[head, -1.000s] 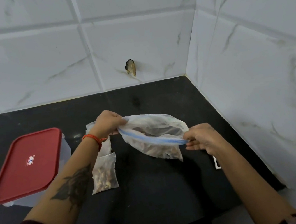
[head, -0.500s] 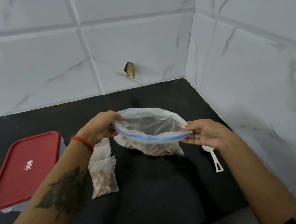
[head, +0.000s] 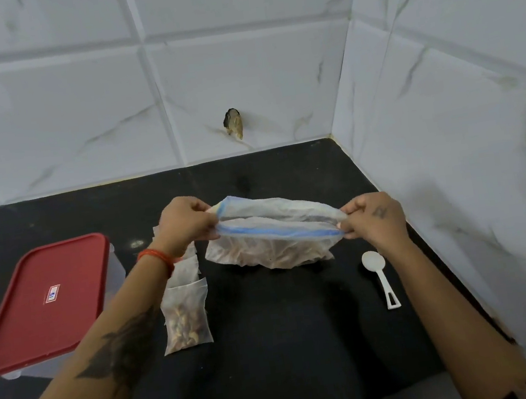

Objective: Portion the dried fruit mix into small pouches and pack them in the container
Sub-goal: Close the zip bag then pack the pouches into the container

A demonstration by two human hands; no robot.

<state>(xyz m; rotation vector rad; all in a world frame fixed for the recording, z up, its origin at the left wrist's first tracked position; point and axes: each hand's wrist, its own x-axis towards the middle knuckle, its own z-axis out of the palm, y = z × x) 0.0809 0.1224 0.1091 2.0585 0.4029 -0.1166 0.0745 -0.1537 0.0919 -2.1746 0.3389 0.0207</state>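
The zip bag's (head: 270, 242) mouth has narrowed, left hand (head: 184, 224) and right hand (head: 373, 218) pinching its opposite ends.

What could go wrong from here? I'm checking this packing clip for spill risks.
Both hands, left and right, pinch the ends of the zip bag, whose mouth looks only partly closed; a tilt or slipped grip might spill the mix onto the counter. The filled pouches lie under the left forearm, which could drag them.
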